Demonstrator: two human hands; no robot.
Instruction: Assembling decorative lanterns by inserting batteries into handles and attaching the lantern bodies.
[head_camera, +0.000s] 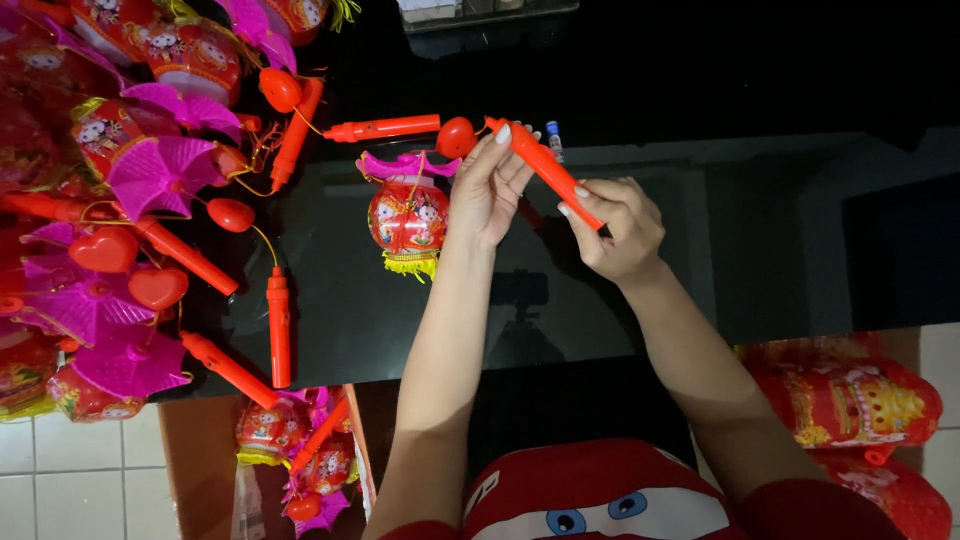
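While both hands worked above the dark glass table (760, 230), an orange plastic stick (548, 170) was held slantwise between them, well clear of the surface. The left hand (487, 190) pinched the stick's upper end with its fingertips closed around it, close to a round red knob (456, 137); whether the knob was joined to that stick or to the second orange stick (385, 128) lying just to its left could not be made out. The right hand (618, 228) gripped the lower end, fingers curled tight round it, so the stick was braced at both ends, a grip that seemed suited to twisting or fitting it. Just beside the left wrist lay a small red lantern (408, 218) with a pink paper top and a yellow fringe, kept near, apparently as the piece in hand. A heap of finished lanterns (130, 180) with pink fans, red hearts and orange handles crowded the left of the table and ran off the frame edge. A small vial-like object (554, 140) behind the stick was too tiny to identify. Below the table, more lanterns in a box (300, 460) and a red packet (850, 400) showed only in part, and the table's far side was lost in darkness.
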